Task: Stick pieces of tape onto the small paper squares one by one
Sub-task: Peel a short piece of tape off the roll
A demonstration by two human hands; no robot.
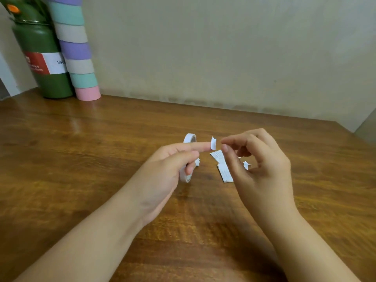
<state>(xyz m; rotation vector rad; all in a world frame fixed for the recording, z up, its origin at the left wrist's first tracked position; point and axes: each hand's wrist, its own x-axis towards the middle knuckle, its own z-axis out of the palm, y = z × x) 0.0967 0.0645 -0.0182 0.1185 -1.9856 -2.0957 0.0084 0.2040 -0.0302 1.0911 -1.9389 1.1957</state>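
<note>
We see the left hand (168, 159) above the counter (81, 159), forefinger straight with a tape piece (213, 143) stuck on its tip, the other fingers curled round the tape roll (188, 157). The right hand (256, 159) hovers just beside the piece, thumb and forefinger slightly apart, holding nothing. Two paper squares (223, 171) lie on the counter beneath it, one beyond the other. A green bottle (42, 58) and a striped tube (75, 49) stand at the far left.
</note>
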